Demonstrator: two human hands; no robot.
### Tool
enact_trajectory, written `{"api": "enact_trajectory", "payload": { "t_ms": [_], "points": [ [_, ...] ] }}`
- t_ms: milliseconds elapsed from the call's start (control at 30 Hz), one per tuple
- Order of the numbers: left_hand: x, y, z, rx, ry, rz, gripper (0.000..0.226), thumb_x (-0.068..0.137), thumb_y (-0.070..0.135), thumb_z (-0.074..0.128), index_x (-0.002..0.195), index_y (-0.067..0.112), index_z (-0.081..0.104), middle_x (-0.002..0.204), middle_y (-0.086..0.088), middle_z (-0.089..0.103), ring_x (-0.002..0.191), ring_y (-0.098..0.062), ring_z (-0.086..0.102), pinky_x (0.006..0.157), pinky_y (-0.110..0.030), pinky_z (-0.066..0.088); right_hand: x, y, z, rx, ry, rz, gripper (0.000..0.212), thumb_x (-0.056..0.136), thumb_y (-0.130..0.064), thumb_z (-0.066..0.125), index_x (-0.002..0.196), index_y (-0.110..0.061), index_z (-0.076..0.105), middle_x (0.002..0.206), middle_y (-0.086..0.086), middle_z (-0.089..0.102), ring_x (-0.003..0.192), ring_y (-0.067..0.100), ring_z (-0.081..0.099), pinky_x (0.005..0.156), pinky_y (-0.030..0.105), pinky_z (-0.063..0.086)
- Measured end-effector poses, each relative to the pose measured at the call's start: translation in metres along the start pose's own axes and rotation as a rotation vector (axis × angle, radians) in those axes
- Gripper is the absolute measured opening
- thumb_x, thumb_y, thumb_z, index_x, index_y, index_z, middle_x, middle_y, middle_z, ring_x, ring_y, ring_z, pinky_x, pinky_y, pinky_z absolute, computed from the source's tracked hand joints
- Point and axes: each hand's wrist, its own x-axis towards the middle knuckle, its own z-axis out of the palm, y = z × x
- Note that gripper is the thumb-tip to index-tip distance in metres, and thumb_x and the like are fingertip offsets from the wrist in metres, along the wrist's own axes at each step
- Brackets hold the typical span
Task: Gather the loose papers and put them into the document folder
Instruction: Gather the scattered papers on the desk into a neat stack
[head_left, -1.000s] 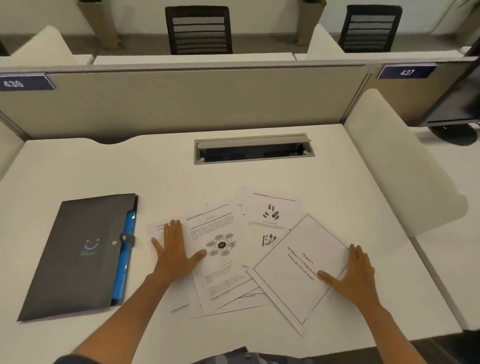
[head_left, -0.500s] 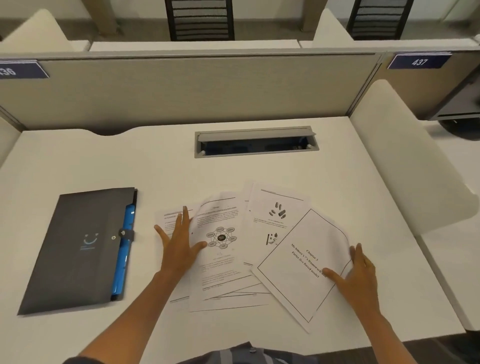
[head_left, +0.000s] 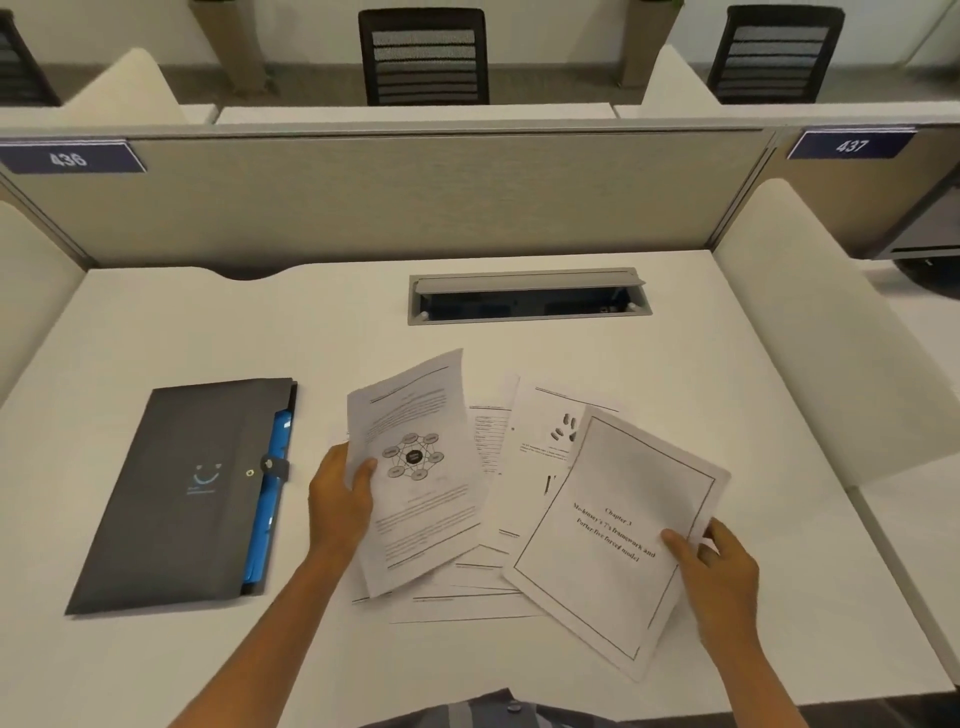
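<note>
Nearest the camera: right hand (head_left: 719, 566) pinches the near-right edge of the title page (head_left: 618, 535) (bordered sheet, "Chapter 3" heading), thumb on top, fingers under, page tilted up off the table (head_left: 727, 395). Left hand (head_left: 340, 499) pinches the left edge of the diagram page (head_left: 415, 467), thumb on the printed face, that sheet also lifted and angled toward the camera. So both grips are closed on one sheet each, neither spread flat.

Between the two hands: remaining loose papers (head_left: 498, 519) lie fanned and overlapping on the table, partly under both held sheets. Exact count unclear, several at least.

Left of the left hand: document folder (head_left: 182, 493), dark grey, lying flat, closed, its snap tab (head_left: 274, 466) fastened over the right edge, blue inner sleeve showing along that edge. Long axis runs near-to-far, slightly slanted. Opening side faces the papers.

Key relation: folder lies to the left of both grips, left hand clearly nearer (right hand well apart from it, across the whole paper spread). Judgement: sheets need squaring into one stack first, then left hand is best placed to undo the tab; stack goes in leftward through the right edge.

Farther back: cable tray (head_left: 527, 299) set in the table, then the divider panel (head_left: 415, 197).
</note>
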Motion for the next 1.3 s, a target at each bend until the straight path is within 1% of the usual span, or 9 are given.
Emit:
{"api": "enact_trajectory", "payload": {
  "t_ms": [300,500,633,833,933,1000,1067,1167,1300],
  "points": [
    [-0.022,-0.006,-0.044,-0.028,0.063,-0.069,0.045,0.097,0.021,0.069,0.139,0.027,0.051,0.117,0.009,0.064,0.092,0.002,0.063,0.067,-0.013,0.050,-0.029,-0.044,0.025,0.232,-0.249,-0.024,0.027,0.090,-0.018,0.083,0.111,-0.034,0.082,0.106,0.001,0.086,0.093,0.021,0.084,0.077,0.030,0.069],
    [-0.051,0.012,-0.053,-0.067,-0.095,-0.073,0.042,0.098,0.025,0.068,0.136,0.034,0.053,0.118,0.019,0.066,0.104,-0.010,0.069,0.081,-0.030,0.061,-0.045,-0.069,0.072,0.237,-0.361,-0.038,0.021,0.090,-0.023,0.085,0.110,-0.030,0.083,0.106,0.002,0.086,0.095,0.022,0.084,0.072,0.023,0.066],
    [-0.072,0.025,-0.049,-0.144,-0.220,-0.136,0.032,0.100,0.030,0.064,0.120,0.053,0.053,0.117,0.024,0.069,0.094,-0.005,0.077,0.063,-0.020,0.063,-0.059,-0.073,0.102,0.162,-0.375,-0.082,0.014,0.094,-0.028,0.081,0.108,-0.031,0.082,0.104,-0.005,0.085,0.098,0.018,0.081,0.075,0.024,0.064],
    [-0.084,0.021,-0.036,-0.316,-0.347,-0.329,0.032,0.108,0.034,0.046,0.134,0.053,0.051,0.133,0.028,0.065,0.125,-0.001,0.062,0.109,-0.030,0.050,-0.082,-0.070,0.129,0.088,-0.426,-0.112,0.025,0.104,-0.033,0.065,0.123,-0.049,0.068,0.127,-0.022,0.074,0.118,-0.005,0.068,0.105,0.032,0.055],
    [-0.088,0.019,-0.030,-0.370,-0.329,-0.453,0.059,0.104,0.055,0.041,0.159,0.040,0.030,0.147,0.028,0.040,0.147,-0.008,0.038,0.124,-0.039,0.028,-0.085,-0.061,0.140,0.039,-0.444,-0.088,0.065,0.102,-0.040,0.067,0.160,-0.025,0.042,0.167,-0.010,0.042,0.155,0.010,0.038,0.130,0.047,0.033],
    [-0.091,0.017,-0.027,-0.362,-0.337,-0.435,0.056,0.101,0.061,0.043,0.154,0.048,0.032,0.139,0.037,0.043,0.142,0.002,0.040,0.124,-0.036,0.029,-0.091,-0.060,0.147,0.015,-0.449,-0.103,0.071,0.100,-0.040,0.070,0.162,-0.028,0.037,0.161,-0.030,0.033,0.149,-0.010,0.027,0.129,0.032,0.027],
    [-0.091,0.019,-0.025,-0.259,-0.372,-0.391,0.032,0.100,0.053,0.054,0.132,0.058,0.050,0.125,0.047,0.057,0.124,0.019,0.052,0.114,-0.026,0.039,-0.091,-0.062,0.149,-0.048,-0.472,-0.118,0.043,0.099,-0.043,0.071,0.137,-0.051,0.052,0.136,-0.056,0.047,0.125,-0.033,0.043,0.111,0.017,0.042],
    [-0.092,0.014,-0.024,-0.163,-0.321,-0.351,0.042,0.103,0.029,0.059,0.145,0.035,0.052,0.138,0.020,0.063,0.132,-0.006,0.058,0.115,-0.033,0.043,-0.072,-0.069,0.147,-0.071,-0.447,-0.155,0.015,0.099,-0.046,0.066,0.113,-0.052,0.064,0.116,-0.013,0.075,0.101,0.003,0.071,0.084,0.027,0.061],
    [-0.092,0.009,-0.026,-0.086,-0.256,-0.392,0.054,0.105,0.024,0.056,0.157,0.022,0.040,0.138,0.011,0.055,0.130,-0.019,0.054,0.115,-0.040,0.042,-0.011,-0.086,0.129,-0.260,-0.299,-0.267,0.033,0.097,-0.020,0.075,0.128,-0.021,0.064,0.115,0.007,0.073,0.109,0.024,0.069,0.093,0.041,0.058]
  ]
}}
